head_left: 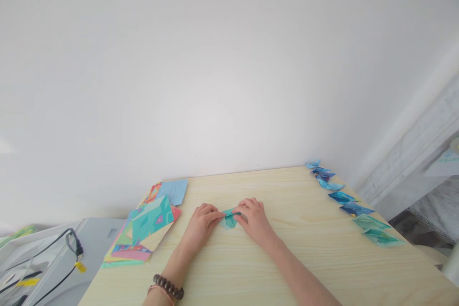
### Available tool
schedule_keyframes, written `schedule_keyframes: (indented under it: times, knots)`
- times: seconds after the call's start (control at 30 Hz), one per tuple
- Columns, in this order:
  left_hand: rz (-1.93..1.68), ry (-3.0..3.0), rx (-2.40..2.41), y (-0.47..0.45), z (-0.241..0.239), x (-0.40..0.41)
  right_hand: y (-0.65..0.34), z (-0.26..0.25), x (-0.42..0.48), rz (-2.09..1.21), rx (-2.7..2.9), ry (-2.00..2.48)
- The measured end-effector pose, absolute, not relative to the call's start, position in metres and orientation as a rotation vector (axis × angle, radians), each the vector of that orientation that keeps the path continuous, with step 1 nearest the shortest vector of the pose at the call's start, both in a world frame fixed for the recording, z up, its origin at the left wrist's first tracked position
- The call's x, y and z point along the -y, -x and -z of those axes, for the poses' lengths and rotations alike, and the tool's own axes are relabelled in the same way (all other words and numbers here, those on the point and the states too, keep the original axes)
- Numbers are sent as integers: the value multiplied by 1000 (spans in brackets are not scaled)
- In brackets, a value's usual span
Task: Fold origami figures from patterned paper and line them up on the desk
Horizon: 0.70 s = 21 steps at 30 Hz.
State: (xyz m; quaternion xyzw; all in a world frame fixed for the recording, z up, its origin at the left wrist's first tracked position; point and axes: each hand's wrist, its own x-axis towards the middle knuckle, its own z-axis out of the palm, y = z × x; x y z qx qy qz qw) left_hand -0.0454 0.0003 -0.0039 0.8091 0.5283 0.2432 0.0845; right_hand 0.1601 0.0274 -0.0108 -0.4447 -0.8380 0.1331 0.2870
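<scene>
Pale wooden table (304,224) under the fingers (215,215), white wall (215,57) beyond them, soft light (208,105) brightest ahead of them, grey unit (100,234) well left of them, marbled strip (426,129) far to their right

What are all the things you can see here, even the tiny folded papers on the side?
Teal paper: one, green-blue, partly folded, between the two hands
Paper pile: several sheets, too overlapped to count, many colours, table's left side
Folded papers: about eight, blue to green, in a row along the table's right edge
Table: one, pale wood colour, against the wall
Wall: one, white, behind the table
Black cable: at least one, black, far left
Yellow tag: one, yellow, on the cable
Bracelets: two, dark beads and a thin pinkish band, left wrist
Left hand: one, bare, at the teal paper's left end
Right hand: one, bare, at its right end
</scene>
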Motion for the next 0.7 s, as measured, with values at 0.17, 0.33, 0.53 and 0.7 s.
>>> schedule_keyframes:
  times: [0.17,0.33,0.53,0.7]
  knots:
    - [-623,-2557,-1501,51,0,4,-160,11,-23,-237,2287,1158]
    - [-549,-2712,-1527,54,8,14,-163,11,-16,-168,2365,1096]
    - [-531,-2825,-1588,60,16,26,-169,12,-10,-143,2379,1093]
    - [-470,-2762,-1678,55,15,30,-173,14,-7,-93,2360,1160]
